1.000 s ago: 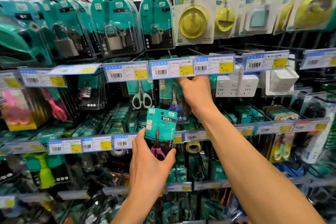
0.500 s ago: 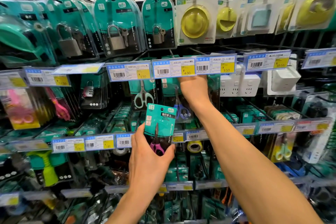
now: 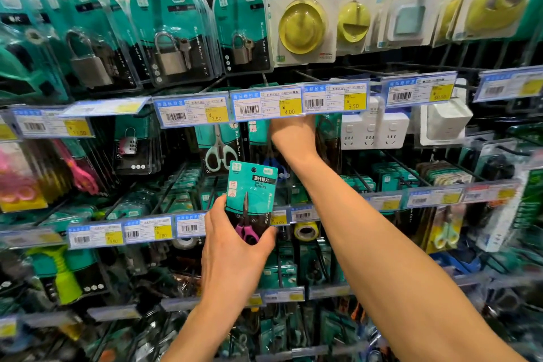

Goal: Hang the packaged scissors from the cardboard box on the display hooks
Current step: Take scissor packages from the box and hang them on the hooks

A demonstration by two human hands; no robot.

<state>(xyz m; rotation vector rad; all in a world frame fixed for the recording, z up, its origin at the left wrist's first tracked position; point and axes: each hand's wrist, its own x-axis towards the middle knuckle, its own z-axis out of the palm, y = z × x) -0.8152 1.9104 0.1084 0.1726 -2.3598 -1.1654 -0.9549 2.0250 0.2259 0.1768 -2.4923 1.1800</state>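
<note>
Holding steady nearest the camera, the left hand [image 3: 232, 253] has its grip closed around the lower half of the packaged scissors [image 3: 252, 185], thumb on one edge and fingers on the other, with the teal card upright and its punched hanging hole at the top. Over the last second this pack has barely moved; it waits just below the upper row of price labels. Beyond it, the right hand [image 3: 293, 138] has crept a little higher behind the yellow price label [image 3: 266, 104] marked 4.00. Its fingers are hidden by that label, so whether its grip is open or closed cannot be told; it is probably steadying or clearing the display hook, which is itself out of sight. The pack is therefore not yet hung. Just left hangs a pair of pale-handled scissors [image 3: 219, 153], and farther up, packaged padlocks [image 3: 170, 53].
</note>
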